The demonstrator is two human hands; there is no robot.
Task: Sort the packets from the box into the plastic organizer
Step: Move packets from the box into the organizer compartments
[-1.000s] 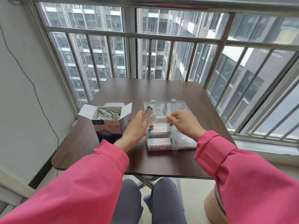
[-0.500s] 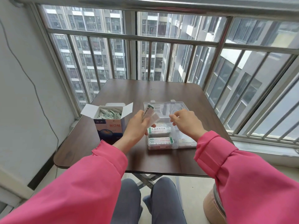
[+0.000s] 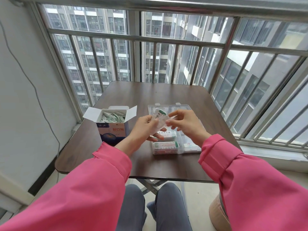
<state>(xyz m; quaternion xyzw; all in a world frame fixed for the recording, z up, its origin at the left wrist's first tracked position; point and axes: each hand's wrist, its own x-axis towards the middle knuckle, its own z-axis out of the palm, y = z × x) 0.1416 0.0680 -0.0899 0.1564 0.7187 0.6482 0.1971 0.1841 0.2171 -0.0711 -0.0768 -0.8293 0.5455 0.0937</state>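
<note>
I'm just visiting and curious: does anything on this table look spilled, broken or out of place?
Nothing stands out. The open box stands upright with its packets inside, the clear plastic organizer lies flat with packets stacked in its left compartments, and both the left hand and right hand hold a few packets above it.

box (image 3: 111, 130) front: "创口贴" in red | packet print in organizer (image 3: 181, 147): too small to read

Dark wooden table (image 3: 166, 95), barred window railing (image 3: 136, 37) behind it, tower blocks (image 3: 100, 52) outside, cable (image 3: 33, 84) down the wall
</note>
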